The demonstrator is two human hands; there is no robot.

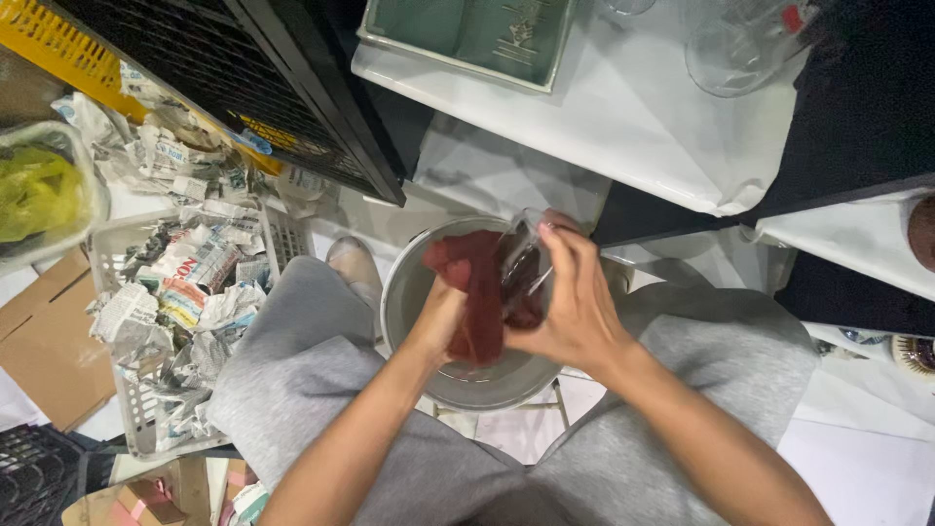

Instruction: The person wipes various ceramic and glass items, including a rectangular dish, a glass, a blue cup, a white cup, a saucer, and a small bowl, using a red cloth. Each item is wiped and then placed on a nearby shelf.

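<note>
seen from above, seated, grey-trousered knees spread either side of a round metal basin (409, 292) on the floor. both hands met directly over the basin. left hand (443, 317) curled shut around a dark red cloth (477, 292), cloth bunched and hanging down toward the basin's inside. right hand (575, 312) closed on a clear glass (521, 268), fingers (565, 248) wrapped over its far side, the glass tilted and pressed against the cloth; how far the cloth went inside the glass could not be told. left of the basin, a white plastic basket (122, 390) stuffed with crumpled newspaper (185, 282). beyond the basket, a black and yellow crate (224, 68). above the basin, a white-covered desk (633, 117) carrying a green tray (467, 34) and more clear glassware (730, 49). flat cardboard (44, 351) left of the basket.
</note>
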